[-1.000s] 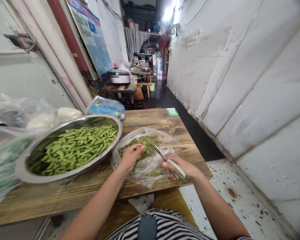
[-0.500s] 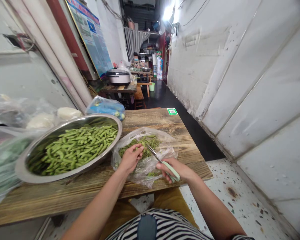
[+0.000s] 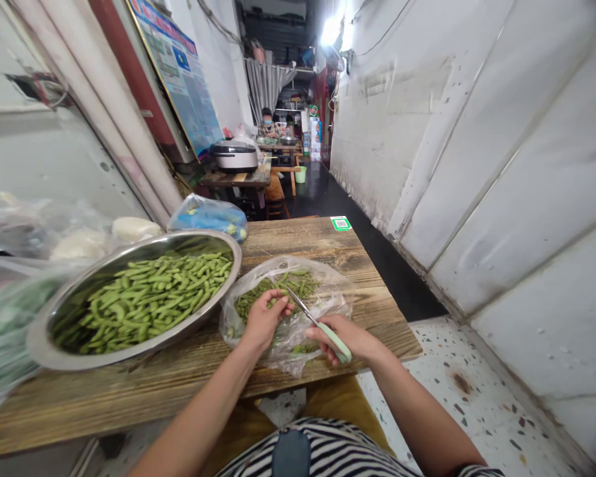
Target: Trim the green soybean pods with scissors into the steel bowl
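My right hand [image 3: 334, 338] is wrapped round the pale green handles of a pair of scissors [image 3: 305, 310], whose blades point up and left. Just left of the blade tips, my left hand [image 3: 268, 317] pinches a green bean pod [image 3: 285, 292], mostly hidden by the fingers. Both hands are over a clear plastic bag [image 3: 330, 281] spread on the wooden table, with green trimmings and pods [image 3: 251, 298] lying on it. To the left, a large steel bowl [image 3: 236, 252] holds many green edamame pods [image 3: 153, 298].
The wooden table [image 3: 377, 318] has a green QR code card [image 3: 341, 223] at its far right corner. Plastic bags [image 3: 10, 318] crowd the left side, and a blue bag [image 3: 208, 217] sits behind the bowl. Farther back, a cooker [image 3: 234, 156] stands on another table.
My left hand has shifted slightly right, nearer the scissor blades. The scissors' handles have come closer together as my right hand closed. The view has tilted a little.
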### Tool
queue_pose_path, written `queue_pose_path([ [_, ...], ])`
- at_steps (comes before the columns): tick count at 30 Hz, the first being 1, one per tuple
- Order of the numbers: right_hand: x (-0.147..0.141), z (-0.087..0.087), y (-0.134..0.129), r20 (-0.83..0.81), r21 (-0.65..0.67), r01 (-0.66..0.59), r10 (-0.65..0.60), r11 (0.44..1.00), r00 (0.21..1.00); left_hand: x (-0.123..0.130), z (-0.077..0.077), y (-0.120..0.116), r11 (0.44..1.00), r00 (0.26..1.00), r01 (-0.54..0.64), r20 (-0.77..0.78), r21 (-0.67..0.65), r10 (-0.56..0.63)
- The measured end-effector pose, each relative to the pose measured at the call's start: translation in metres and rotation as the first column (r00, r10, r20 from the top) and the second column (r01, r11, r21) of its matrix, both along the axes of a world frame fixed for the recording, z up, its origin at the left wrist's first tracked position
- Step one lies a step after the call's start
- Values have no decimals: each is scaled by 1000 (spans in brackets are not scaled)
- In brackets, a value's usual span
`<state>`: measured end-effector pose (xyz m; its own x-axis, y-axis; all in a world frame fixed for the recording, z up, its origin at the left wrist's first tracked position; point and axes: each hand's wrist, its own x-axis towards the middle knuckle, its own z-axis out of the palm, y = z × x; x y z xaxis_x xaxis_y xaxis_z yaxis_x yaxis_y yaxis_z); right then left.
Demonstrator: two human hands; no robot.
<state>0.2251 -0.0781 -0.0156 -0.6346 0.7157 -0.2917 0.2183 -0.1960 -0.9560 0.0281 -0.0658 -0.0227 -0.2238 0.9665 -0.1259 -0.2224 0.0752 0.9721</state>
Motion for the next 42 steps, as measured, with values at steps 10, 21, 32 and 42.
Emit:
queue_pose_path([
  [10, 5, 1, -3, 73, 41, -27, 24, 999, 997, 0, 1, 2, 998, 999, -34, 41, 51, 32],
  [21, 0, 1, -1, 137, 139, -8, -11, 990, 990, 1, -2, -1, 996, 997, -5, -73, 92, 12],
  [32, -1, -12, 12, 127, 452, 103, -178, 886, 976, 1, 1, 2, 998, 999, -39, 21, 56, 38],
  [42, 6, -2, 3, 231, 501, -17, -115, 865, 966, 3, 22, 2, 982, 812, -27, 569, -185, 129],
])
